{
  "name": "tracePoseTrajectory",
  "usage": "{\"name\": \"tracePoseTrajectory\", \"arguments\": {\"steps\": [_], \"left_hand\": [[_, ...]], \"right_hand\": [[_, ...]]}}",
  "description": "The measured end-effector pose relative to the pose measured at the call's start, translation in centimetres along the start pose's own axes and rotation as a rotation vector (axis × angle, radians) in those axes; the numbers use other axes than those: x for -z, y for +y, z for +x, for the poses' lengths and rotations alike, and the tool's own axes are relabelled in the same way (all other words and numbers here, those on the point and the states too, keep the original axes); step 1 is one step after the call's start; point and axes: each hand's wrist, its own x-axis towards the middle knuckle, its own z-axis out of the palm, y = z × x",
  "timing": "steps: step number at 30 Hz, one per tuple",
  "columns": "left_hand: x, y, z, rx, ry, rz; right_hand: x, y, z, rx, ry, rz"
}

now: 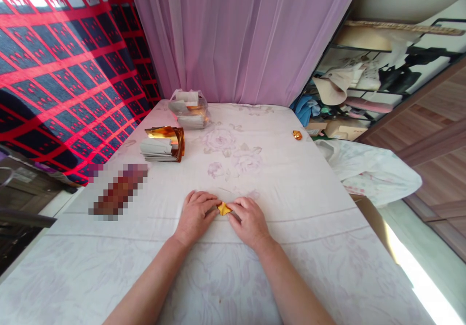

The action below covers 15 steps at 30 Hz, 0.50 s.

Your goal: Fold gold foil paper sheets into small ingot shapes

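Left hand (196, 214) and right hand (250, 222): fingertips of each pinching opposite ends of a small gold piece (224, 209), held between them over the tablecloth (306, 184). Piece is gold-yellow and folded; finer creases too small to confirm. Judged part-shaped. Farther out, one gold nugget-like piece (297, 135) near the right edge, seemingly finished; leftward, a sheet stack (160, 150) and bagged bundle (189, 110) appear unworked

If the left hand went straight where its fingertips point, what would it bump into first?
The folded gold paper: the left hand has its fingertips right at it. Just past that, it would probably meet the right hand, though depth is hard to judge.
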Motion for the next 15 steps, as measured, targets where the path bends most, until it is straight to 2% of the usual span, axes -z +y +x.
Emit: {"name": "tracePoseTrajectory", "arguments": {"steps": [9, 15], "left_hand": [[0.12, 0.42, 0.08, 0.013, 0.008, 0.000], [0.07, 0.38, 0.13, 0.007, 0.000, -0.005]], "right_hand": [[0.06, 0.04, -0.04, -0.008, 0.040, 0.030], [0.09, 0.35, 0.01, -0.004, 0.019, 0.022]]}}
